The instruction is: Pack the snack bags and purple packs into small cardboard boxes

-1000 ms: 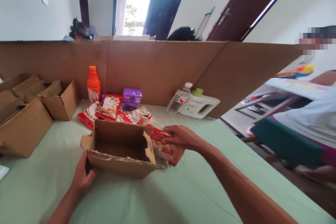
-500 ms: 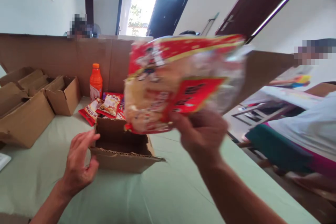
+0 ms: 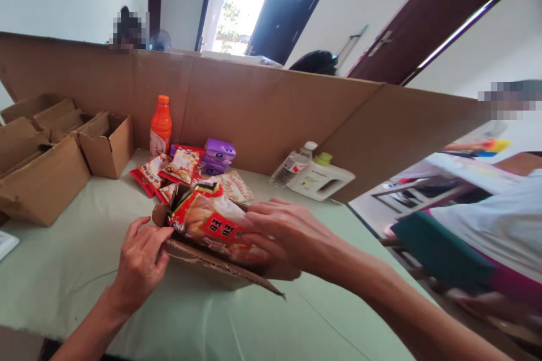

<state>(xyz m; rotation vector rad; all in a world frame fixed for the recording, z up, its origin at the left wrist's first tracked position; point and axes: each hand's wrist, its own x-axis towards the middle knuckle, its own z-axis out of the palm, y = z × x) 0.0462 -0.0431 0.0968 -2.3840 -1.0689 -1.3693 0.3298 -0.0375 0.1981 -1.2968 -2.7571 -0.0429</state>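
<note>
A small open cardboard box (image 3: 212, 264) stands tilted on the green cloth in front of me. Partly inside it lies a red and clear snack bag (image 3: 212, 217) of crackers, its left end deep in the opening. My right hand (image 3: 283, 237) is closed around the bag's right end, at the box's right side. At the box's left corner is my left hand (image 3: 144, 259), fingers curled and fingertips on the cardboard rim. The bag hides the inside of the box.
Behind the box lie small red snack packets (image 3: 184, 166), purple packs (image 3: 219, 152) and an orange bottle (image 3: 161, 127). A clear bottle (image 3: 292, 166) and a white jug (image 3: 319, 180) lean farther right. Cardboard boxes (image 3: 46, 180) stand left; a cardboard wall (image 3: 254, 107) closes the back. A person sits at right.
My right hand has brought the snack bag down and left from the air into the box. My left hand has shifted slightly right and closed at the box's corner.
</note>
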